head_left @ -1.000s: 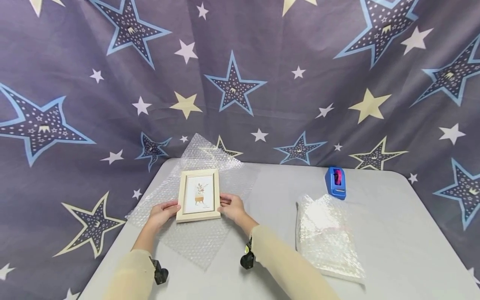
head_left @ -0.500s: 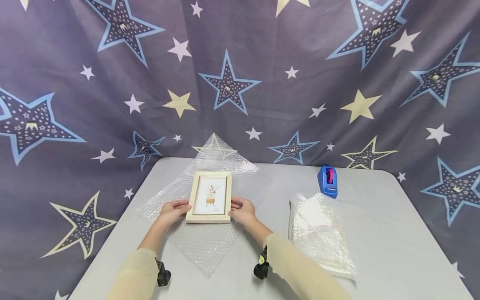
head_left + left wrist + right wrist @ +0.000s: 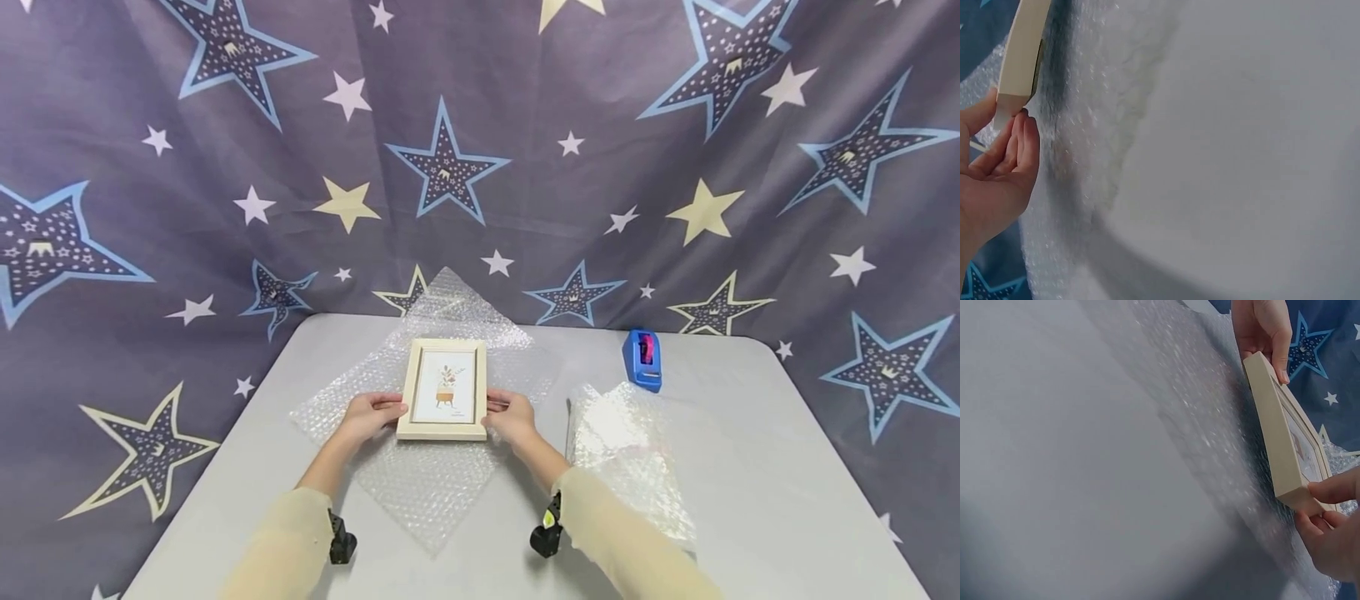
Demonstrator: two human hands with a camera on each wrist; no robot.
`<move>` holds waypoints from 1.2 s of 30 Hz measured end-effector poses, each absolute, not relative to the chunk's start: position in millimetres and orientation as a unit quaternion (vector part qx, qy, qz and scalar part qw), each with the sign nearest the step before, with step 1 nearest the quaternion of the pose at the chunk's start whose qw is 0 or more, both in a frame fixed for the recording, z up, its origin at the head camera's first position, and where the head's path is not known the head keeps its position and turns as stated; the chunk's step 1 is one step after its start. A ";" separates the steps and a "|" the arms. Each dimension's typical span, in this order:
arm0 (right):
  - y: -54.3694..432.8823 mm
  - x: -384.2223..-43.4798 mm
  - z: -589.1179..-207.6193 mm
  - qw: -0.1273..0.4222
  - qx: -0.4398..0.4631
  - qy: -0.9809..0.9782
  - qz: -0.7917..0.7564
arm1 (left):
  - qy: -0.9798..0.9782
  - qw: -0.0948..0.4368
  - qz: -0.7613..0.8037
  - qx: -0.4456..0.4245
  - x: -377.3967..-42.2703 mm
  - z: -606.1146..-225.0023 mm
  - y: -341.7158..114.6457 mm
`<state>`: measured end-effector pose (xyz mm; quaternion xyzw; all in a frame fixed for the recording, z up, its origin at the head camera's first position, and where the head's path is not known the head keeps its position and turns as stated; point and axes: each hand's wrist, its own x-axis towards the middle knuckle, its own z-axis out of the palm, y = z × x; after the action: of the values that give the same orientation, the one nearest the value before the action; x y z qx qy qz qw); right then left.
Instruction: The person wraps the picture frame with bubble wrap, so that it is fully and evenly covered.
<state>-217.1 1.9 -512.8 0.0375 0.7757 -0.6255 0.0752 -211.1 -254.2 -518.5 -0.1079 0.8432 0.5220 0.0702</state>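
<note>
1. One frame [image 3: 443, 388], pale cream, held above the middle of the sheet; wrist views show its back clear of the surface below. Picture side faces up.
2. Inside the frame: a print [image 3: 446, 388] of a leafy plant in an orange-brown pot on legs, white ground.
3. The left hand [image 3: 369, 417] pinches the frame's left side near the lower corner, thumb on the edge, fingertips underneath.
4. The right hand [image 3: 513, 417] pinches the opposite side at about the same level, thumb towards the face, fingers curled beneath.
5. Clear bubble wrap sheet [image 3: 427, 492], laid cornerwise; near corner points to the person, far corner stands against the backdrop.
6. Both sleeves [image 3: 281, 542] cream; a black camera [image 3: 342, 540] at each wrist.
7. Right of the sheet: a shiny clear packet [image 3: 626, 454], partly covered by the right sleeve in the head view.
8. Just beyond the packet: a blue dispenser [image 3: 642, 371] with a pink-red roll [image 3: 646, 348].
9. Table [image 3: 757, 467] pale grey; backdrop [image 3: 540, 192] dark, star-printed.
</note>
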 end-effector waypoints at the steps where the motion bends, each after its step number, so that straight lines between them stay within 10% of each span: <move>1: 2.6 -218.8 -512.0 0.074 0.034 0.776 -0.625 | 0.847 0.067 0.517 -0.105 -212.2 -517.9 -253.1; 36: -12.4 -217.5 -522.0 0.085 0.009 0.772 -0.629 | 0.925 0.040 0.373 -0.058 -207.1 -514.7 -261.7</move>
<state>-217.5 -12.4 -522.0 0.0091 0.7724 -0.6293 0.0849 -207.1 -261.7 -514.7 -0.0584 0.9250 0.3733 0.0396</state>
